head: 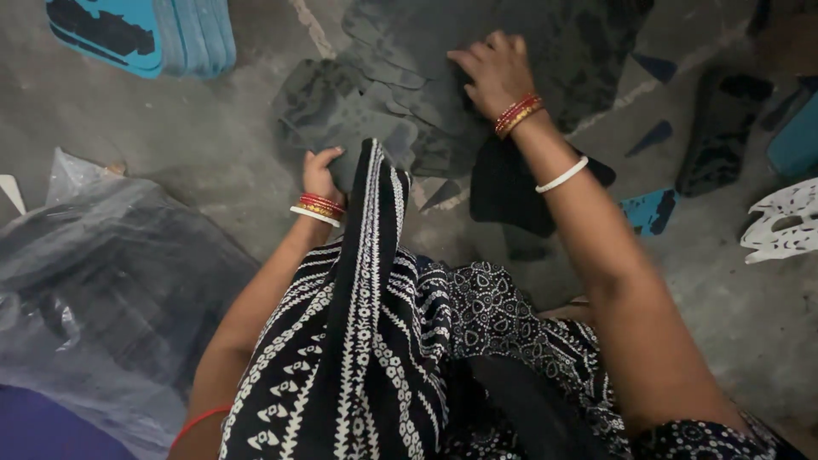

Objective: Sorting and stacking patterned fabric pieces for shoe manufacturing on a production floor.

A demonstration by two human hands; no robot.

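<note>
Floor (213, 153): grey concrete, stained; everything lies on it.
Sheets (400, 102): pile of dark grey, thin, sole-shaped cut-outs, overlapping, spread on the floor ahead of the person's knees.
Left hand (322, 170): at the near left edge of the pile, fingers curled over the edge of one grey piece; grip closed on that piece. Red, gold and white bangles at the wrist.
Right hand (492, 72): reached further out, palm down, fingers spread flat on top of the pile; grip apart, pressing, clamping nothing. Red and gold bangles at the wrist, one white bangle further up the forearm.
Scarf (371, 255): black with white pattern, hanging between the arms, its end touching the near edge of the pile.
Black piece (511, 192): flat, dark, under the right forearm, just beside the pile.
Bag (102, 281): clear plastic over dark contents, left of the person, well apart from the pile.
Blue stack (145, 34): blue sole shapes, top left, far from both hands.
Blue scraps (649, 209): small offcuts right of the pile.
White scrap (788, 223): perforated offcut at the right edge.
</note>
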